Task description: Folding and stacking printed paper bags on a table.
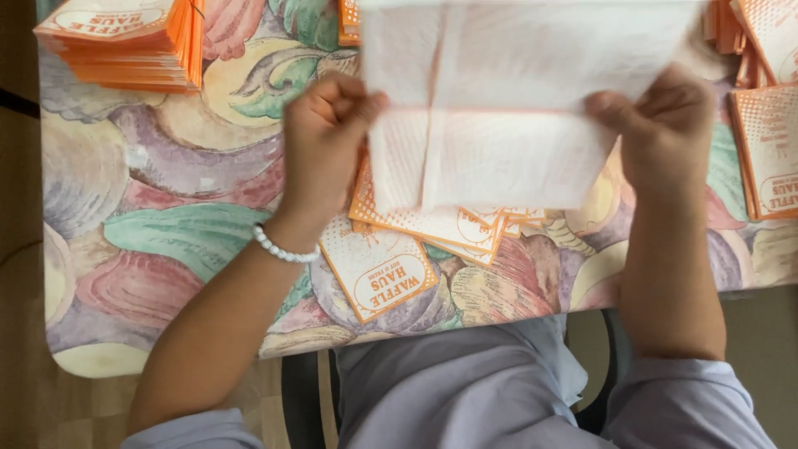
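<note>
Both my hands hold up a thin white paper bag (507, 108), its back side toward me, with a fold line across the middle. My left hand (326, 137), with a bead bracelet at the wrist, pinches the bag's left edge. My right hand (665, 125) pinches its right edge. Under the bag lies a loose heap of orange-and-white printed paper bags (432, 224). A single one (378, 270) lies near the table's front edge.
A tall stack of orange bags (125, 41) stands at the back left. More orange bags (769, 150) lie at the right edge and the back right. The table carries a colourful patterned cloth (150, 199). My lap in grey-blue clothing (465, 382) is below.
</note>
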